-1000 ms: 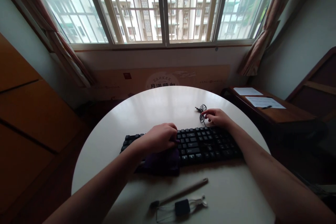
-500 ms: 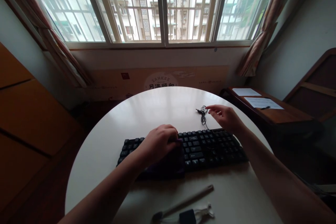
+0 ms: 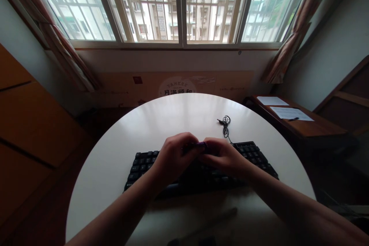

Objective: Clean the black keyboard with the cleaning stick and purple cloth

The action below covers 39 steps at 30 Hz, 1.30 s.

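Observation:
A black keyboard point(image 3: 141, 166) lies on the round white table point(image 3: 112, 146), partly hidden under my hands and forearms. Above its middle, my left hand point(image 3: 175, 155) is closed on a dark purple cloth point(image 3: 201, 145). My right hand point(image 3: 223, 155) has its fingers closed on the same cloth, right beside the left. Only a small purple edge shows between the fingertips; the rest of the cloth hangs dark against the keys and is hard to make out. Behind the keyboard lies its bundled black cable point(image 3: 225, 125).
Near the table's front edge, in shadow, lies a long-handled brush point(image 3: 215, 219); a dark item beside it is cut off. A wooden side table point(image 3: 323, 127) at the right bears papers point(image 3: 292, 113) and a pen point(image 3: 294, 118). A barred window and curtains are beyond.
My right hand has moved from beside the cable, left and nearer, to join my left hand at the cloth. The cloth's near part no longer shows plainly over the keyboard.

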Motion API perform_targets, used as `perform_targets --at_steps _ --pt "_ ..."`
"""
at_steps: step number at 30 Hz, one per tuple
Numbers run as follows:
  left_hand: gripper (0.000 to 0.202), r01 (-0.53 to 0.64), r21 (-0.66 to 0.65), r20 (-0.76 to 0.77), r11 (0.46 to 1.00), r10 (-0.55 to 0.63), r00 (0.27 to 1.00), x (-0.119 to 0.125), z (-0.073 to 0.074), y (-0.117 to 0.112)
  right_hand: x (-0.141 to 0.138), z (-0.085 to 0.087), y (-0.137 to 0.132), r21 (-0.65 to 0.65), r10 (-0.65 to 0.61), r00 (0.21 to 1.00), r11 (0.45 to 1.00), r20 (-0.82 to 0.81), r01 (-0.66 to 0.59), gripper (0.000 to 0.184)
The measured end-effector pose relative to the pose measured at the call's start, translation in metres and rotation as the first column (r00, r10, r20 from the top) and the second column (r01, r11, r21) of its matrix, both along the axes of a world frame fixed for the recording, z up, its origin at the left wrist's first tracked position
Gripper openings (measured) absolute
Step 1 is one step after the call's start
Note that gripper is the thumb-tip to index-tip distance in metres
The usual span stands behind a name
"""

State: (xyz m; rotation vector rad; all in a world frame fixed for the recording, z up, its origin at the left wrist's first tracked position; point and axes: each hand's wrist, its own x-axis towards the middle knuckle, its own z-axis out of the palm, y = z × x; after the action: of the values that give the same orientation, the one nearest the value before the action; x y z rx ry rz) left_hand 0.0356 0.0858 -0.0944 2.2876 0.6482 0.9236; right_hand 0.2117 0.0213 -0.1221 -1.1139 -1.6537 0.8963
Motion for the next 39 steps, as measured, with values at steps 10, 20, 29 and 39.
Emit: perform_targets --at_steps 10,20,29,39 --pt "0.035 -0.262 0.142 -0.131 0.955 0.28 0.951 -0.015 -0.005 0.036 0.075 0.01 0.003 0.261 -0.584 0.81 0.774 -0.057 0.576 0.021" --pt "0.022 -0.113 0.099 -0.459 0.989 0.146 0.876 -0.007 -0.038 0.04 0.034 -0.002 -0.003 0.113 0.096 0.751 0.969 0.653 -0.221 0.022" --pt "0.024 -0.088 0.102 -0.55 0.991 0.129 0.825 -0.005 -0.041 0.041 0.021 -0.004 -0.006 0.138 0.034 0.622 0.964 0.782 -0.226 0.022" --pt "0.027 -0.074 0.098 -0.572 0.992 0.117 0.812 -0.006 -0.042 0.043 0.02 -0.001 -0.006 0.103 0.046 0.595 0.972 0.802 -0.213 0.019"
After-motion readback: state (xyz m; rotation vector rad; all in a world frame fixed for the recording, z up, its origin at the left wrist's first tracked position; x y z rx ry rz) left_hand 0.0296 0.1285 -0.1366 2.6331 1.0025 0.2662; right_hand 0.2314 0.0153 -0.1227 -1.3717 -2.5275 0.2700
